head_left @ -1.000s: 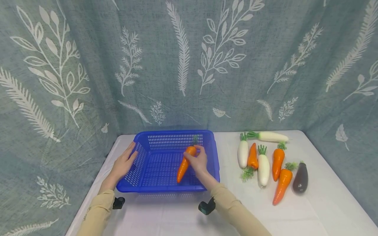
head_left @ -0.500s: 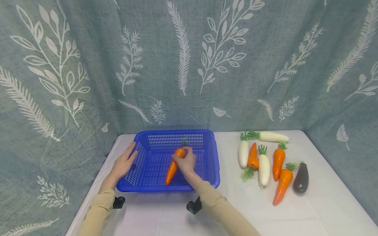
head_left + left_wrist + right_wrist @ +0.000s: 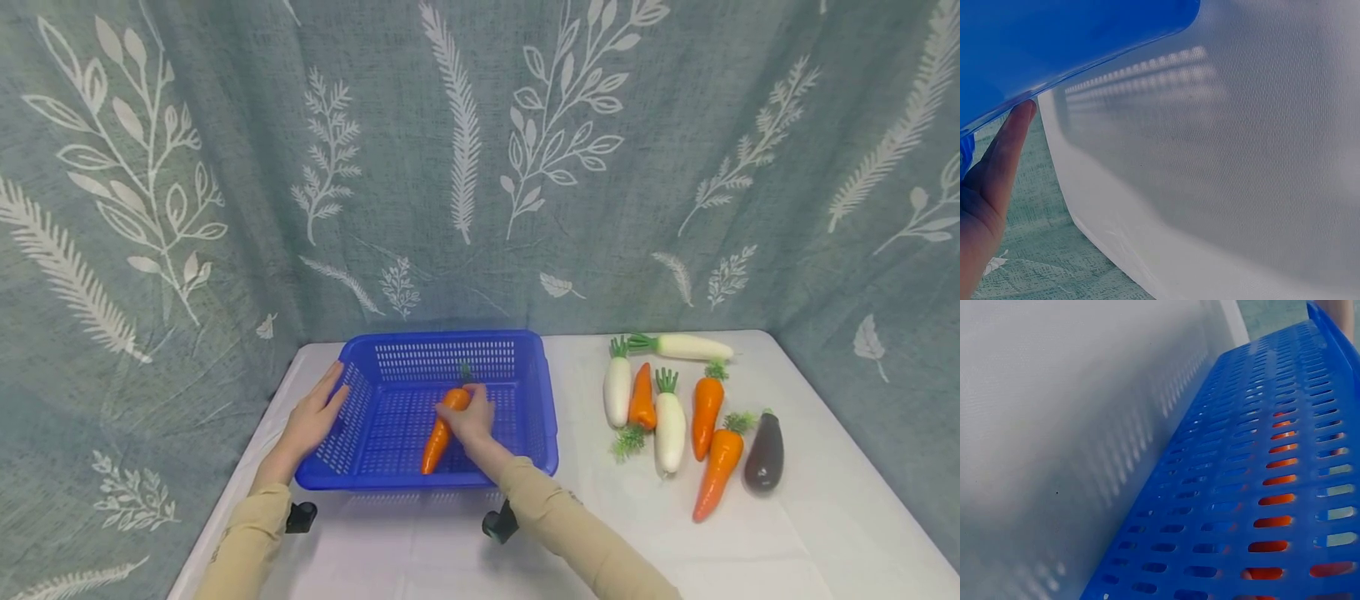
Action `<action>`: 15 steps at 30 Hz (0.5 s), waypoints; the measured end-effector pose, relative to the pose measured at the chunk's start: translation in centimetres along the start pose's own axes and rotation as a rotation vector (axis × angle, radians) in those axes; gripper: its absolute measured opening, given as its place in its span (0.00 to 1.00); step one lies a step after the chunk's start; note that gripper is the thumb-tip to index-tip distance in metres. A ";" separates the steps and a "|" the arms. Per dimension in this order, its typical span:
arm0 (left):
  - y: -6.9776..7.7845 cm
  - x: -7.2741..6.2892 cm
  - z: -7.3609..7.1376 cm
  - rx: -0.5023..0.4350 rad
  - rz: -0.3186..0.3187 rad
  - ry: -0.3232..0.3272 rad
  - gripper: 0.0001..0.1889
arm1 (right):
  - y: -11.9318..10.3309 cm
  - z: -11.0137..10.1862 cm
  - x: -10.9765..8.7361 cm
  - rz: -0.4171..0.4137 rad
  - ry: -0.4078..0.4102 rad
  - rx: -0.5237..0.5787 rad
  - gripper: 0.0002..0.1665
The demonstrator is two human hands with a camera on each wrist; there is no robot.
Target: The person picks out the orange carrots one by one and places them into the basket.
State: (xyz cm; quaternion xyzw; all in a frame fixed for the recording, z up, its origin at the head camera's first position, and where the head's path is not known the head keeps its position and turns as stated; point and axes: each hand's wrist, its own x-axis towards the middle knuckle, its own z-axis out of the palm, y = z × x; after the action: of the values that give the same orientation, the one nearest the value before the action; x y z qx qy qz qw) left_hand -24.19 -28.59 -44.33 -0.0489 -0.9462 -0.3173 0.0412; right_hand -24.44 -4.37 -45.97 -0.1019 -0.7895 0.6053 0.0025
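Near the back left corner of the counter (image 3: 600, 537), inside the blue basket (image 3: 393, 408), we see an orange carrot (image 3: 437, 440), its thin tip pointing at the basket's front edge. The right hand (image 3: 477, 423) pinches it near its fat end. The left hand (image 3: 311, 419) grips nothing; its straight fingers rest against the basket's left edge. The carrot looks shiny, like a toy, so we guess it is light, stiff, a bit slippery and hard to break. The fat end seems best to hold; the green leaves (image 3: 465, 368) look too floppy. We can't tell if it touches the basket's bottom. The counter is white, with more carrots (image 3: 707, 417), white radishes (image 3: 670, 437) and an eggplant (image 3: 765, 454) toward its right edge. A blue-green curtain (image 3: 420, 200) with pale leaf pictures hangs behind the back edge.
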 end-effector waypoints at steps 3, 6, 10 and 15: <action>0.0 0.0 0.0 -0.002 -0.004 -0.003 0.30 | 0.0 -0.1 0.0 0.053 -0.005 0.013 0.31; 0.0 0.0 0.0 -0.003 -0.004 -0.002 0.31 | -0.1 -0.2 0.0 0.101 -0.005 0.040 0.32; 0.0 0.0 -0.1 -0.004 -0.008 -0.005 0.31 | -0.1 -0.1 0.1 0.142 0.015 0.030 0.31; 0.2 -0.2 -0.1 -0.005 -0.005 -0.005 0.30 | 0.1 0.0 0.3 0.177 0.027 -0.035 0.30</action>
State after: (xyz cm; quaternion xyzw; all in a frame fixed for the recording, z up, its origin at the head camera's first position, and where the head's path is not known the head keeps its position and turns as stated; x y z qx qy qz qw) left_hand -24.01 -28.53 -44.13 -0.0472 -0.9457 -0.3194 0.0377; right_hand -24.74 -4.32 -46.07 -0.1793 -0.7876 0.5880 -0.0422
